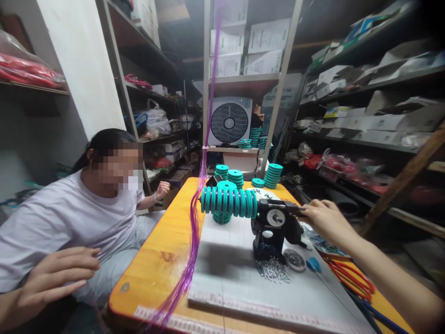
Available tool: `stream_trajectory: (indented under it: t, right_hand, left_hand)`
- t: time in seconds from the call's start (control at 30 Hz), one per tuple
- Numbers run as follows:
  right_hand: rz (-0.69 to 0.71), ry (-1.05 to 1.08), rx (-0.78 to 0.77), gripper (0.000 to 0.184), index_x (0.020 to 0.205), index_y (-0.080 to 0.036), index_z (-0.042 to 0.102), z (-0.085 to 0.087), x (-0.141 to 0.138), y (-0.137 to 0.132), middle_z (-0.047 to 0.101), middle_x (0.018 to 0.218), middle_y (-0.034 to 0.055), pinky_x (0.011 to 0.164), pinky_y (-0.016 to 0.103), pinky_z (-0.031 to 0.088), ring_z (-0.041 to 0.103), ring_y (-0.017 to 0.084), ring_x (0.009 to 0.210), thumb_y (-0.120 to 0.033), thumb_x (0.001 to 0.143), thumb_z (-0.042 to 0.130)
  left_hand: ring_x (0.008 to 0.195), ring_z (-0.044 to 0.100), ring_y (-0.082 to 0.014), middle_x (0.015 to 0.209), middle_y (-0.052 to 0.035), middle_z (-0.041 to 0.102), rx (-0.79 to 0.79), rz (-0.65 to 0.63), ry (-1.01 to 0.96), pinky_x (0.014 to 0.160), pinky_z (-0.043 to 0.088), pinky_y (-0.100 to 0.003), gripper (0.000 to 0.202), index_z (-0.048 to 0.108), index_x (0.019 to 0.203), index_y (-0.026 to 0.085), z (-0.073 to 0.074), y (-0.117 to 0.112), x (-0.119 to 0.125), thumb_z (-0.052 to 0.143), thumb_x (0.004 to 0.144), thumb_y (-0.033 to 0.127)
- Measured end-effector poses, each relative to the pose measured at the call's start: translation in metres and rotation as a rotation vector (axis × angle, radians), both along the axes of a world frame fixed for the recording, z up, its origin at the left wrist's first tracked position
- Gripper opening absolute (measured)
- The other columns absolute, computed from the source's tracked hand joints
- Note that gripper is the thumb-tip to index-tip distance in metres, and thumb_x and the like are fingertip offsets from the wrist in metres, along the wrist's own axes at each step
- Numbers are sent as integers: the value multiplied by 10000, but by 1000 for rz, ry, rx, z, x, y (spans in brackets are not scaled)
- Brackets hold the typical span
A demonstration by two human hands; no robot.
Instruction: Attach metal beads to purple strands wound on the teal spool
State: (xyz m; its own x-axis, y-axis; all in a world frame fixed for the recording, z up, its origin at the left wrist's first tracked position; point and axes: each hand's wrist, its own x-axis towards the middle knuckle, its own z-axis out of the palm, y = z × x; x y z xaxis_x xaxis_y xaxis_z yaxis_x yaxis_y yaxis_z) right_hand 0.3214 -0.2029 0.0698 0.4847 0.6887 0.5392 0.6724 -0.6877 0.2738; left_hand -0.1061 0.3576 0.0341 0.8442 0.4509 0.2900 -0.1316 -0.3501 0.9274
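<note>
My right hand reaches across the table and grips the crank handle of a black winding machine. A row of teal spools sits on the machine's spindle. A bundle of purple threads runs from high above down to the spools and trails over the orange table. My left hand hovers open at the lower left, fingers stretched, holding nothing, close to a seated person's knee.
A person in a white shirt sits left of the table. Stacks of teal spools stand at the far end. Small metal pieces, a round tin and red scissors lie near the machine. Shelves with boxes line both sides; a fan stands behind.
</note>
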Motion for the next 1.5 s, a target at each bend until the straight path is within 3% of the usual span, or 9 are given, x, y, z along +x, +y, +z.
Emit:
stream_trajectory:
  t: [0.2, 0.37, 0.5, 0.63, 0.83, 1.03, 1.13, 1.27, 1.5]
  right_hand:
    - [32, 54, -50, 222, 779, -268, 697, -41, -21, -5, 690, 770, 11, 782, 373, 338, 552, 206, 810, -298, 891, 507]
    - [88, 3, -55, 185, 981, -266, 686, -53, -59, -24, 685, 833, 14, 836, 371, 380, 573, 188, 827, -321, 905, 527]
    - [51, -177, -1, 281, 1086, -229, 657, -48, -95, -35, 670, 907, 58, 901, 430, 368, 565, 246, 909, -220, 891, 453]
    - [-44, -291, 64, 336, 1155, -231, 640, -20, -114, -35, 665, 846, 91, 857, 479, 357, 559, 313, 908, -287, 911, 415]
    - [-79, -276, 56, 324, 1168, -224, 640, 19, -85, -24, 700, 1002, 74, 923, 489, 312, 557, 300, 983, -305, 954, 410]
    - [-62, -206, 85, 314, 1116, -250, 650, 23, -42, -13, 697, 1018, 68, 892, 477, 295, 546, 289, 985, -356, 968, 394]
    - [-12, -121, 73, 315, 1027, -268, 680, 17, -17, -8, 699, 941, 51, 865, 451, 285, 547, 254, 929, -404, 968, 402]
    - [33, -39, 21, 282, 932, -282, 703, -3, 2, -2, 698, 834, 5, 832, 402, 286, 552, 200, 841, -394, 951, 446]
    - [65, -6, 4, 231, 780, -247, 681, -47, -17, -7, 692, 769, 3, 811, 369, 307, 557, 186, 799, -309, 911, 501]
  left_hand:
    - [804, 677, -80, 949, 161, 737, 101, 32, -96, 610, 479, -126, 455, 639, 1113, 291, 15, -23, 2, 237, 941, 162]
    - [876, 679, -82, 968, 139, 743, 156, 5, -155, 619, 488, -115, 410, 659, 1103, 317, 26, -43, 4, 307, 948, 171]
    - [1013, 632, -90, 965, 134, 741, 165, 72, -118, 680, 484, -127, 408, 669, 1092, 279, 28, -46, 4, 292, 955, 205]
    - [1028, 644, -83, 920, 135, 749, 204, 61, -148, 725, 499, -119, 348, 699, 1012, 275, 28, -39, 5, 374, 927, 187]
    - [1060, 642, -83, 960, 125, 747, 224, -3, -195, 701, 515, -102, 343, 705, 1013, 288, 30, -34, 13, 377, 934, 228]
    - [842, 708, -71, 951, 101, 740, 190, 13, -107, 608, 502, -123, 408, 672, 1089, 267, 30, -51, 20, 287, 955, 255]
    - [967, 691, -134, 1031, 132, 713, 196, 48, -18, 687, 547, -215, 391, 649, 1137, 376, 33, -60, 28, 315, 938, 336]
    - [1092, 623, -205, 1005, 198, 671, 194, 32, 37, 752, 516, -407, 560, 623, 1103, 547, 38, -62, 42, 133, 939, 330]
    - [1091, 635, -237, 1008, 173, 670, 189, 5, 66, 757, 524, -438, 450, 574, 1143, 583, 40, -54, 44, 223, 936, 390]
